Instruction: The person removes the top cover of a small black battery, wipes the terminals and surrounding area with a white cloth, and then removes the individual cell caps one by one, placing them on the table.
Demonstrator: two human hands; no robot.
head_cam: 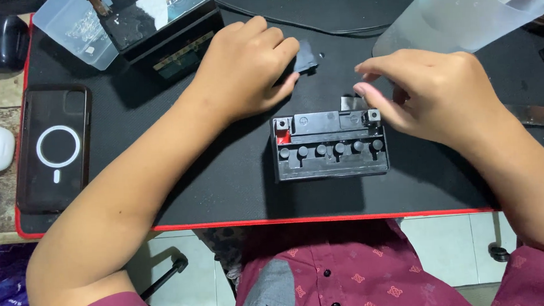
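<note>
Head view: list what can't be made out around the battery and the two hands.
- Dark piece: mostly hidden under the left hand; its shape is unclear.
- Right hand fingertips: blurred, so contact with the battery is uncertain.
- Metal tab behind the battery: partly covered.
- Clear plastic jug: cut off by the top edge.

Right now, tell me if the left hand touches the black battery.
Apart. The head view shows bare mat between the left hand and the black battery.

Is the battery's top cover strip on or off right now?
Off. The battery shows its row of six round cell caps bare, and the left hand presses a dark flat piece on the mat behind it.
</note>
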